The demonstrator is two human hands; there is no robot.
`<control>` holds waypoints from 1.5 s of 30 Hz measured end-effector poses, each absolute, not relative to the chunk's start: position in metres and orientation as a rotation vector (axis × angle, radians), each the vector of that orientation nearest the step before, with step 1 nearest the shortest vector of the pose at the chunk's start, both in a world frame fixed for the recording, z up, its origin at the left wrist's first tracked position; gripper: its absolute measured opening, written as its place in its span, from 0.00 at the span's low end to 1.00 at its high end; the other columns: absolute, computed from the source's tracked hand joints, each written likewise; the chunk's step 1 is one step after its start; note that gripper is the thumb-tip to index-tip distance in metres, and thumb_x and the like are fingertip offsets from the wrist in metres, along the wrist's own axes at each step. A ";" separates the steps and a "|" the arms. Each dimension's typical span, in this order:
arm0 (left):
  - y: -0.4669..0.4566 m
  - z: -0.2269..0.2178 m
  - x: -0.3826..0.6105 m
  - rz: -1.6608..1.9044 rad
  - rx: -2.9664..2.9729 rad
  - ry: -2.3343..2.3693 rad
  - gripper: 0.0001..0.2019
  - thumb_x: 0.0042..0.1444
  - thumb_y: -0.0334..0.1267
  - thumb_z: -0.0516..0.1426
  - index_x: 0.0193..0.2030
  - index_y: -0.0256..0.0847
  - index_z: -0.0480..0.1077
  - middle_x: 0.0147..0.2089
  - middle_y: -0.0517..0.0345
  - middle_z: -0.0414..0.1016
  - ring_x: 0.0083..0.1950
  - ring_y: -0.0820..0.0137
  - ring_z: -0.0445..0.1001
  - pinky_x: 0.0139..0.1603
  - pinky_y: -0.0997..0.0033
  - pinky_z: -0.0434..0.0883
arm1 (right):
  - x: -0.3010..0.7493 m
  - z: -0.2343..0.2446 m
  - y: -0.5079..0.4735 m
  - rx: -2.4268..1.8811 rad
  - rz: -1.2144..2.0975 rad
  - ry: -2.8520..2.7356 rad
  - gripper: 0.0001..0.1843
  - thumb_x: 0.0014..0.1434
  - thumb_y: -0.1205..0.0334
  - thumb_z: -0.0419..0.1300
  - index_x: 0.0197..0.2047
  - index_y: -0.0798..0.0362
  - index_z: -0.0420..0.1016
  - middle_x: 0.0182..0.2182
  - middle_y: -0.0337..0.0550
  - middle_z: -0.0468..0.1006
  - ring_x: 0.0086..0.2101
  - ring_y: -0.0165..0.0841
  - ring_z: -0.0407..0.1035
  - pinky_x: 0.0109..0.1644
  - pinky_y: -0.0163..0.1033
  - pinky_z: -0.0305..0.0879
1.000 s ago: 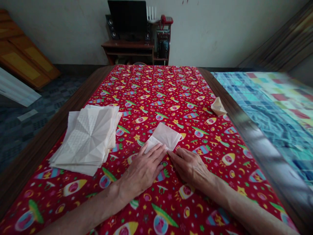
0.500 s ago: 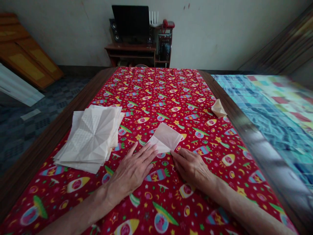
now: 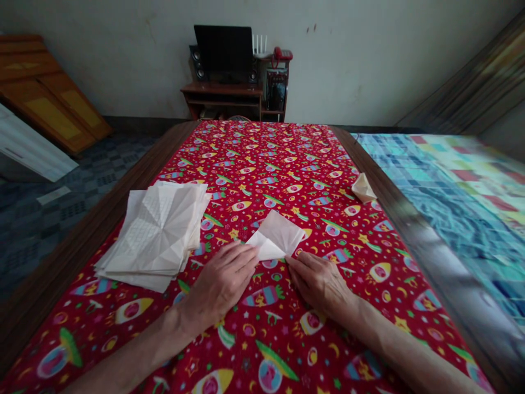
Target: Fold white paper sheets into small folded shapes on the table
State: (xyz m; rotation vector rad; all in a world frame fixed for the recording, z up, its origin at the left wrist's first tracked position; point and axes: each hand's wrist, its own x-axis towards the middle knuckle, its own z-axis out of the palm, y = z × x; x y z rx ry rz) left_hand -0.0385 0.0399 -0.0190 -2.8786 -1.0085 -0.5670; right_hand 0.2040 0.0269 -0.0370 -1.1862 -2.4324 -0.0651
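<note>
A small folded sheet of paper (image 3: 279,232) lies on the red cloth, with a flap creased over along its near side. At its left corner, the bent fingers of my left hand (image 3: 225,278) are closed together on the flap, and the thumb is hidden. My right hand (image 3: 322,282) pinches the paper's near corner, with the fingers curled under the palm. To the left of my left hand rests a stack of creased paper sheets (image 3: 158,235), the top one marked with folds that radiate from its middle. A folded paper piece (image 3: 363,189) sits near the cloth's right edge.
The patterned red cloth (image 3: 266,339) covers a table with dark wooden edges (image 3: 414,219). Beyond its far end stands a desk (image 3: 221,90) with a monitor (image 3: 223,53). A checked bed cover (image 3: 447,202) lies to the right, and a wooden cabinet (image 3: 61,104) stands at the left.
My left hand has drawn its spread fingers together and bent them at the paper's left corner. The right hand keeps its pinch. The view has tilted up slightly.
</note>
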 end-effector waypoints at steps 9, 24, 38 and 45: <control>0.051 -0.006 -0.008 -0.250 -2.977 -1.018 0.12 0.64 0.30 0.49 0.52 0.37 0.65 0.53 0.51 0.73 0.53 0.64 0.70 0.54 0.61 0.66 | 0.230 -0.021 0.052 -1.181 0.018 -2.369 0.13 0.66 0.64 0.50 0.45 0.53 0.76 0.33 0.45 0.75 0.31 0.28 0.70 0.33 0.31 0.64; 0.083 -0.015 -0.025 -0.444 -2.849 -0.885 0.12 0.63 0.29 0.50 0.52 0.36 0.68 0.51 0.52 0.74 0.54 0.64 0.68 0.58 0.59 0.63 | 0.241 -0.033 0.062 -1.046 -0.173 -2.548 0.13 0.61 0.70 0.54 0.48 0.51 0.71 0.45 0.50 0.71 0.40 0.36 0.65 0.39 0.41 0.66; 0.049 -0.029 -0.038 -0.519 -3.097 -0.976 0.23 0.60 0.21 0.44 0.61 0.32 0.61 0.62 0.49 0.65 0.63 0.64 0.60 0.64 0.60 0.65 | 0.215 -0.023 0.037 -0.810 0.228 -2.634 0.11 0.66 0.64 0.51 0.48 0.52 0.72 0.47 0.49 0.74 0.46 0.37 0.65 0.47 0.44 0.64; 0.042 -0.033 -0.040 -0.509 -3.083 -0.966 0.23 0.59 0.21 0.45 0.61 0.27 0.61 0.63 0.45 0.64 0.65 0.62 0.59 0.65 0.58 0.64 | 0.208 -0.025 0.045 -0.931 0.680 -2.292 0.09 0.65 0.63 0.54 0.39 0.53 0.75 0.35 0.44 0.76 0.36 0.30 0.69 0.41 0.35 0.65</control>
